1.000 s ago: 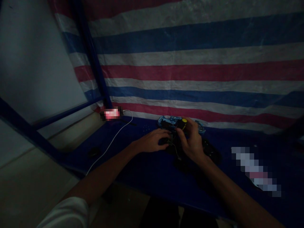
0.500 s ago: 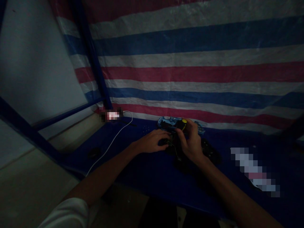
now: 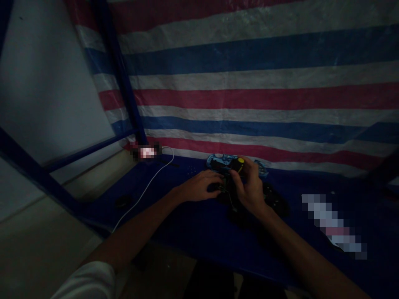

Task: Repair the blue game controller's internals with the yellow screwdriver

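My right hand (image 3: 251, 187) is closed around a black-and-yellow screwdriver (image 3: 239, 164), held upright with its yellow end on top; its tip is hidden in the dark. Beneath it lies a black toy car chassis (image 3: 276, 199) with a thin wire coming off it. My left hand (image 3: 201, 186) grips the chassis's left end, fingers over the top and thumb in front, beside a dark round part like a wheel. Just behind both hands rests a light blue toy car body shell (image 3: 218, 160), partly covered by my right hand.
On the blue tabletop (image 3: 187, 224), several tiny screw-like bits (image 3: 191, 169) lie left of the shell. A white cable (image 3: 149, 182) runs across the left side, near a small dark object (image 3: 123, 201). Striped sheeting (image 3: 249, 97) hangs behind; a blue frame post (image 3: 124, 83) stands left.
The screwdriver's top and my right fingers have shifted very slightly. My left hand keeps its place on the chassis.
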The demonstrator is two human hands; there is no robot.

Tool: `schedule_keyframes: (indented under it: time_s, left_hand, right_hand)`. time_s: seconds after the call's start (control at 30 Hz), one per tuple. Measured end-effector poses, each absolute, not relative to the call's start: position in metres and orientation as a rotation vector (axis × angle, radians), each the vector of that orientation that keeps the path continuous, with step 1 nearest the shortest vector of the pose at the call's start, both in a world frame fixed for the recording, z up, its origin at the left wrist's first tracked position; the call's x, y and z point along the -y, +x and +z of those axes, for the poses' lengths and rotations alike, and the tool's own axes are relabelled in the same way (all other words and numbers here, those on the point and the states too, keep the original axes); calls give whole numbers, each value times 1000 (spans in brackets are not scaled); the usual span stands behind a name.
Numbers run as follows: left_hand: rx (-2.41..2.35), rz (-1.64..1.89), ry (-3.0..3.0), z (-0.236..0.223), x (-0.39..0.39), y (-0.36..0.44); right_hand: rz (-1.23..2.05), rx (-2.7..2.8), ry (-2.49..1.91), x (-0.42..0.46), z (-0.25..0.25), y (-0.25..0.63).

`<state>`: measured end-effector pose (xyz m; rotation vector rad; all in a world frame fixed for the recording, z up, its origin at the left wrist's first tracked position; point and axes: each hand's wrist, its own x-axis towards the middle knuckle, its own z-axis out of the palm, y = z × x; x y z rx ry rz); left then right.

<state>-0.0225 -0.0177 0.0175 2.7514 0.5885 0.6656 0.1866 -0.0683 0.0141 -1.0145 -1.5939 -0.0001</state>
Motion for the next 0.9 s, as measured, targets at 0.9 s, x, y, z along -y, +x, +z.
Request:
schedule_keyframes:
  time_s: [0.9]
  left_hand:
    - [-556, 673, 2779, 13, 13, -22]
  right_hand:
    - [-39, 1676, -927, 70, 35, 181]
